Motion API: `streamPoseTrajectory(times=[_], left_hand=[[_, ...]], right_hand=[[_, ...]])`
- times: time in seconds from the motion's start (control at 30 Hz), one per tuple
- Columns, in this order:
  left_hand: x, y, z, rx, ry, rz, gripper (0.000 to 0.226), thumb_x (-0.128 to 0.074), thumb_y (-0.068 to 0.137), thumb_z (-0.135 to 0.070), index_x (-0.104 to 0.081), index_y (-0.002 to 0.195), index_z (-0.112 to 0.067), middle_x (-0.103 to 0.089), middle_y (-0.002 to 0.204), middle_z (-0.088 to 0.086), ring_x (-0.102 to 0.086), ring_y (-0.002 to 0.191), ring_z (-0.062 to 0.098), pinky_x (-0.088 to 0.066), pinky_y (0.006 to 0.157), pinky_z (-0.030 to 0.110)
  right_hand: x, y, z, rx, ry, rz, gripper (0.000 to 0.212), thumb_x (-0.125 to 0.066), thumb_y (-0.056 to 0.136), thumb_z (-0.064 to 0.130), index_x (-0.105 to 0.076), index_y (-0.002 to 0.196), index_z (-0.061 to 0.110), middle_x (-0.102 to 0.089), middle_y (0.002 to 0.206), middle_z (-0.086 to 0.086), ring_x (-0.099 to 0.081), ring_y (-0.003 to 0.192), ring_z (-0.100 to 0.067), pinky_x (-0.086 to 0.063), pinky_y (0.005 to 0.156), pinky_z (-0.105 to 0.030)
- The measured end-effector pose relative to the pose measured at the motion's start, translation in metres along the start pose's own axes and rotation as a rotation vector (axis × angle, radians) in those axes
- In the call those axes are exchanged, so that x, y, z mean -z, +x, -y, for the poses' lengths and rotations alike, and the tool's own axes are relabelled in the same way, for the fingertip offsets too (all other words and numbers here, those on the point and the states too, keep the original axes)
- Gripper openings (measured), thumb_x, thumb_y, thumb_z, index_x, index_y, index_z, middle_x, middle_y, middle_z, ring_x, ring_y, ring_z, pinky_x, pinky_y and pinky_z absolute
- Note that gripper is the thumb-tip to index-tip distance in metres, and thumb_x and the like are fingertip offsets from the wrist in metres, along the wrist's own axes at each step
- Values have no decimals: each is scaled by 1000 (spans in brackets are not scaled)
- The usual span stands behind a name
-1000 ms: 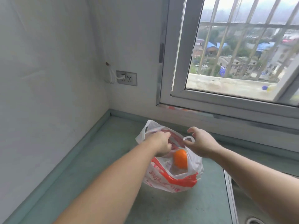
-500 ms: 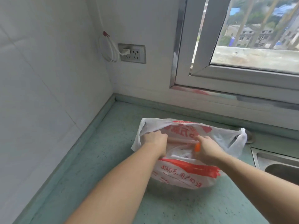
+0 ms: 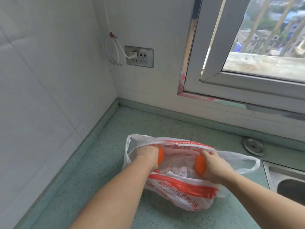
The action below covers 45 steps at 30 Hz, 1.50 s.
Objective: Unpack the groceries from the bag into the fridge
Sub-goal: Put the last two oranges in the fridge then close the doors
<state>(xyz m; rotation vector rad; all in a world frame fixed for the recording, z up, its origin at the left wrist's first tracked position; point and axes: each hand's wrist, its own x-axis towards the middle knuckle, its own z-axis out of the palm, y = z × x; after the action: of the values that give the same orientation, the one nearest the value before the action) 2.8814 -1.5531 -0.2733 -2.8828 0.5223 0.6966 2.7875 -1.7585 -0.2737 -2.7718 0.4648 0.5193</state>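
A white plastic bag with red print lies open on the green countertop. Both my hands are inside its mouth. My left hand is closed around an orange at the bag's left side. My right hand is closed around a second orange at the right side. Between them, wrapped packets show deeper in the bag. No fridge is in view.
A tiled wall bounds the counter on the left. A wall socket with a plugged white cable sits above the back corner. A window runs along the back right. A steel sink starts right of the bag.
The view tilted down and moved closer. Both hands went from holding the bag's handles to reaching inside, each now closed on an orange; the bag's mouth is spread wider.
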Motion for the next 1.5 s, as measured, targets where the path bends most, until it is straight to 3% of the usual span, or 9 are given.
streamPoseTrajectory(times=[0.07,0.17,0.3,0.43,0.57,0.8,1.0,1.23,1.5], left_hand=[[-1,0,0,-15,12,2,43,-70,81,-28,-57,120,-20,-61,115,4,-60,108,25,-50,87,37],[4,-4,1,-72,8,-28,64,-73,77,-32,-44,133,-20,-56,126,5,-56,116,27,-48,91,40],[16,-15,-1,-162,-133,-37,85,-74,74,-33,-27,143,-23,-45,137,7,-50,124,31,-47,93,43],[24,-24,-6,-237,-270,-91,86,-75,69,-34,-29,142,-26,-41,140,3,-48,125,29,-48,95,43],[38,-33,-14,-285,-363,-174,83,-76,69,-39,-32,139,-26,-41,138,2,-49,122,27,-46,95,41],[63,-58,-27,-346,-426,-337,89,-77,65,-51,-35,139,-24,-38,137,1,-47,121,27,-42,101,41],[90,-101,-48,-366,-389,-440,85,-76,66,-39,-36,138,-23,-37,139,-2,-49,121,28,-43,100,39],[111,-186,-128,-492,-333,-516,83,-72,66,-42,-35,139,-27,-39,138,-7,-50,120,23,-46,97,38],[124,-276,-278,-866,-267,-542,89,-75,66,-38,-29,142,-36,-40,136,-9,-51,119,21,-47,97,39]], right_hand=[[-3,-1,4,8,2,4,76,-56,71,62,-35,137,30,-45,132,-6,-57,113,-29,-51,89,-38],[-2,-4,10,22,34,-5,76,-57,66,64,-36,133,32,-49,126,-3,-58,107,-25,-53,81,-37],[9,-9,19,48,124,-28,85,-68,65,47,-32,139,29,-46,126,-2,-56,104,-21,-52,79,-33],[22,-19,26,75,212,-100,87,-73,64,42,-33,140,28,-44,127,-2,-54,106,-22,-51,85,-35],[38,-33,25,90,286,-180,86,-75,67,35,-32,141,27,-41,132,-4,-52,111,-22,-50,77,-28],[72,-70,7,44,292,-333,86,-73,67,35,-30,141,28,-44,127,-7,-52,108,-27,-48,84,-32],[101,-127,-20,62,323,-430,79,-72,65,36,-35,134,31,-47,121,-3,-55,100,-25,-50,84,-34],[123,-236,-94,0,385,-548,80,-75,68,35,-35,136,28,-46,125,-5,-51,102,-21,-42,83,-25],[135,-389,-204,-251,457,-753,83,-78,68,35,-36,139,25,-47,126,-7,-51,110,-23,-41,96,-28]])
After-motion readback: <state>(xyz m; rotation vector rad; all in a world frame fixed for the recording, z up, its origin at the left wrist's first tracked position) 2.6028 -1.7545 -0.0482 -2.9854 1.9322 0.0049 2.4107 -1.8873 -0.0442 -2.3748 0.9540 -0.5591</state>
